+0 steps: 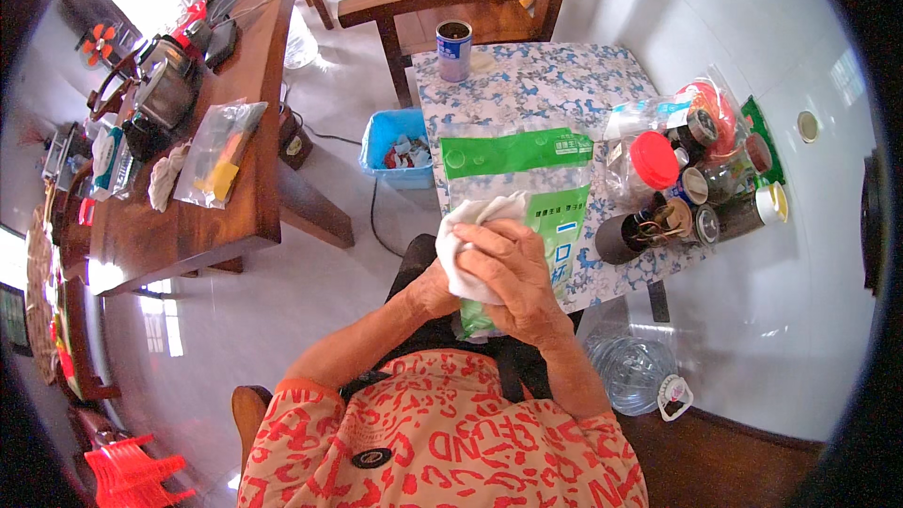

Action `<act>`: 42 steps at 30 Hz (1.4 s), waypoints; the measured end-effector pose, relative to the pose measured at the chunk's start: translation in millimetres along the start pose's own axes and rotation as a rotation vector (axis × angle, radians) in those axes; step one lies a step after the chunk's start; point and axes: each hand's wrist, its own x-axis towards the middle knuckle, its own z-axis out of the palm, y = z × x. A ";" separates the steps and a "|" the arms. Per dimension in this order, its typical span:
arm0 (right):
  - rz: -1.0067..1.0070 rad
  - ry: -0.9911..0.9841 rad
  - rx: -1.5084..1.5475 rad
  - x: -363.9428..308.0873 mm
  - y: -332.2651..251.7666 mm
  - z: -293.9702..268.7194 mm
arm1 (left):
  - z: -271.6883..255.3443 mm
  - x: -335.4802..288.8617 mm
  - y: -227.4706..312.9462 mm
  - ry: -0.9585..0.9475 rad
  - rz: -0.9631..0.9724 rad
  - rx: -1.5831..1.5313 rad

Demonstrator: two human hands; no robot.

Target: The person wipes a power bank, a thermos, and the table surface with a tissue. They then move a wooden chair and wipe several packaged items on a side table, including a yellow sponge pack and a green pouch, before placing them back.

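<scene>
Both my hands are closed on a bunched white cloth (482, 211), held in front of my body at the near edge of the small table. My right hand (515, 275) presses over the cloth from the right with its fingers bent. From the left, my left hand (435, 290) grips the cloth's lower side; its fingers are mostly hidden behind the cloth and the other hand. Beneath the cloth, a green and clear plastic bag (555, 216) lies flat on the patterned tabletop (536, 85), its lower end hanging towards my lap.
Jars and bottles, including a red-lidded jar (653, 160), crowd the table's right side by the wall. A can (453, 52) stands at the far edge. A blue bin (397, 136) sits left. A wooden table (226, 198) bears cookware. A large clear bottle (632, 373) rests below right.
</scene>
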 end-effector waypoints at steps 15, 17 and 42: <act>0.470 0.404 -0.325 -40.5 35.2 1.2 | 8.3 -7.8 12.0 0.085 -0.320 -0.669; 0.456 0.331 -0.216 -40.7 23.3 6.4 | 11.4 -3.4 11.6 0.144 -0.286 -0.693; 0.879 0.474 0.668 -14.6 61.0 -28.0 | -2.8 -16.1 38.2 0.094 -0.130 -0.633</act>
